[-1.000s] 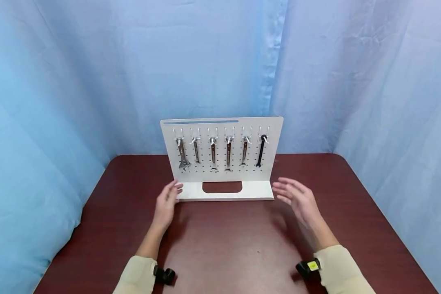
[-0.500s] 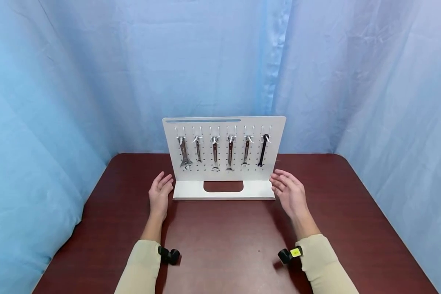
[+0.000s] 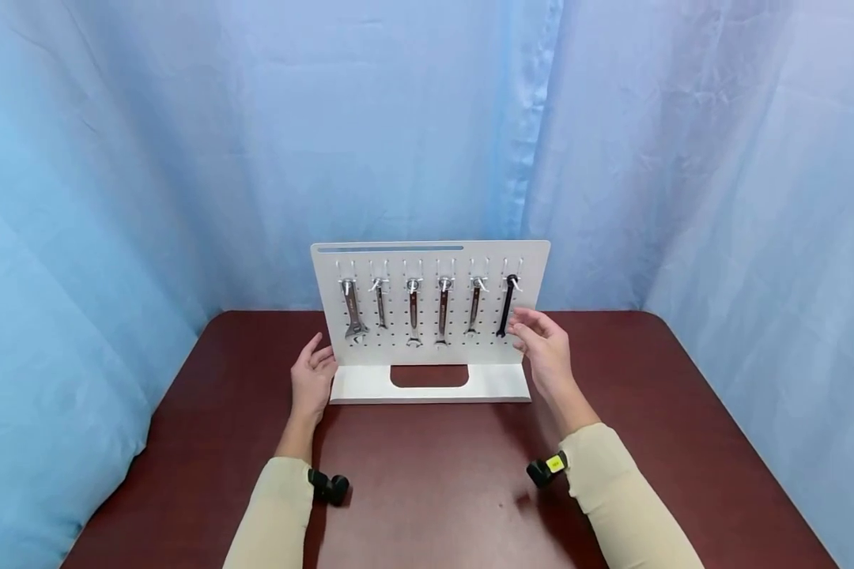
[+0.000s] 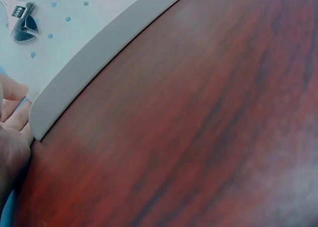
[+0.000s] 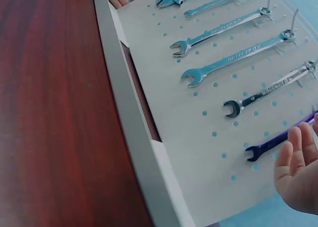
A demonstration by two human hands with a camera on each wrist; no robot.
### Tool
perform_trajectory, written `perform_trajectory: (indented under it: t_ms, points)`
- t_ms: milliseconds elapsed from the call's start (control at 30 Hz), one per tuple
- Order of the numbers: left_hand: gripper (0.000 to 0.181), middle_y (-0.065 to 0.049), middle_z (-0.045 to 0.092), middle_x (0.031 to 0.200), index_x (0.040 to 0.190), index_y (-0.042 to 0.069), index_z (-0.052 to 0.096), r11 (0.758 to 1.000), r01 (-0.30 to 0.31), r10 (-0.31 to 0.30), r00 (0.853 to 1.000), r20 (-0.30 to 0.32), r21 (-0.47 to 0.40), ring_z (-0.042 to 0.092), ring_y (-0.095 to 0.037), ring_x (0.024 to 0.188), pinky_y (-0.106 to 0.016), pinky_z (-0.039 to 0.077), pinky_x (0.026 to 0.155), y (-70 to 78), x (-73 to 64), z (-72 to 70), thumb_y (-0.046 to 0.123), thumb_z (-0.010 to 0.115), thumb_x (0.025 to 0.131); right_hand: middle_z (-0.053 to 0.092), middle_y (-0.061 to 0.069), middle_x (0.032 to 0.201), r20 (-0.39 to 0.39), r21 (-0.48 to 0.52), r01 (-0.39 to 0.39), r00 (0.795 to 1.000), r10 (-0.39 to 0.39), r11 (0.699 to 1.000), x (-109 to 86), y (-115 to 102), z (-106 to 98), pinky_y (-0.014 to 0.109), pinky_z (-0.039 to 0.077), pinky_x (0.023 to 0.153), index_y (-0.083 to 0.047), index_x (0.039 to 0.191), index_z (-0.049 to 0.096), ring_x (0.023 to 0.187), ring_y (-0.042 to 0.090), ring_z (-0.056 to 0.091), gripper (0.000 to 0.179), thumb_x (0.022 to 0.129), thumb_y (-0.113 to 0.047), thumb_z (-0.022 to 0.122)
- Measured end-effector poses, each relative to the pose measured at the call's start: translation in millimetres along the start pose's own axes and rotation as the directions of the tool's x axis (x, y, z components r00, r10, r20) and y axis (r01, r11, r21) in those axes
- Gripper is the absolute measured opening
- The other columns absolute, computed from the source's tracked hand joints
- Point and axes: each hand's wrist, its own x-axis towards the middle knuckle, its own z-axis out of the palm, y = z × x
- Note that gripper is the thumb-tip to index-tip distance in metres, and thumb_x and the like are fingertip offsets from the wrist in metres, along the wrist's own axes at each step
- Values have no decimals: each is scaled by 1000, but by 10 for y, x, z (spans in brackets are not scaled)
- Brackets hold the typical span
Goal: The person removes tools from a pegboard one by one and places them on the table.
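Fingers of the right hand, loosely bent and slightly parted, hover at the black wrench hanging on the right end of the white board; contact cannot be told. The left hand, fingers relaxed and parted, is at the opposite edge, near the adjustable wrench. Four silver wrenches hang between. Beneath is a dark red desk; behind, blue curtains.

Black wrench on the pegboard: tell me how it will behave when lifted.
The black wrench looks like solid metal, so probably stiff and fairly heavy for its slimness. Hanging from the pegboard by its top end, it may swing if nudged.
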Motion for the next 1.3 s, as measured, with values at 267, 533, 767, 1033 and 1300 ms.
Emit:
perform_trajectory:
  t_ms: [267, 533, 767, 1033, 1300]
  points:
    - [57, -31, 58, 129, 146, -5, 48, 998, -20, 19, 1000, 10, 62, 57, -39, 121, -15, 49, 88, 35, -30, 34, -15, 58, 91, 68, 8, 96, -26, -113, 57, 998, -60, 992, 110, -113, 102, 23, 56, 66, 10, 129, 61, 79, 13, 68, 33, 96, 6, 61]
    - [57, -29, 57, 131, 145, -5, 48, 996, 21, -23, 1000, 20, 85, 56, -36, 123, -19, 49, 92, 4, -18, 9, -14, 61, 90, 66, -2, 83, -12, -192, 60, 998, -64, 980, 197, -83, 132, 23, 55, 64, 11, 123, 63, 73, 13, 67, 30, 94, 2, 65]
    - [52, -29, 57, 132, 141, -6, 51, 997, 20, -22, 1000, 16, 76, 55, -36, 125, -27, 50, 98, -10, -4, 31, -13, 62, 91, 60, -6, 72, 21, -243, 107, 994, -105, 964, 278, -41, 174, 18, 49, 56, 9, 107, 63, 64, 8, 60, 22, 93, -5, 72]
    - [51, -28, 58, 132, 139, -7, 53, 993, 23, -24, 1000, 8, 118, 56, -37, 126, -47, 47, 105, -25, -16, 38, -10, 66, 90, 59, -6, 74, 1, -257, 50, 999, -52, 965, 229, -94, 180, 19, 50, 59, 5, 99, 63, 68, 7, 54, 19, 93, -10, 73]
    - [51, -28, 57, 133, 139, -7, 52, 993, 7, -9, 1000, 16, 118, 56, -37, 126, -48, 46, 106, -24, -23, 30, -11, 65, 90, 66, -4, 86, 20, -230, 14, 1000, -9, 973, 171, -144, 81, 22, 56, 71, 8, 106, 62, 82, 9, 64, 24, 96, -12, 70]
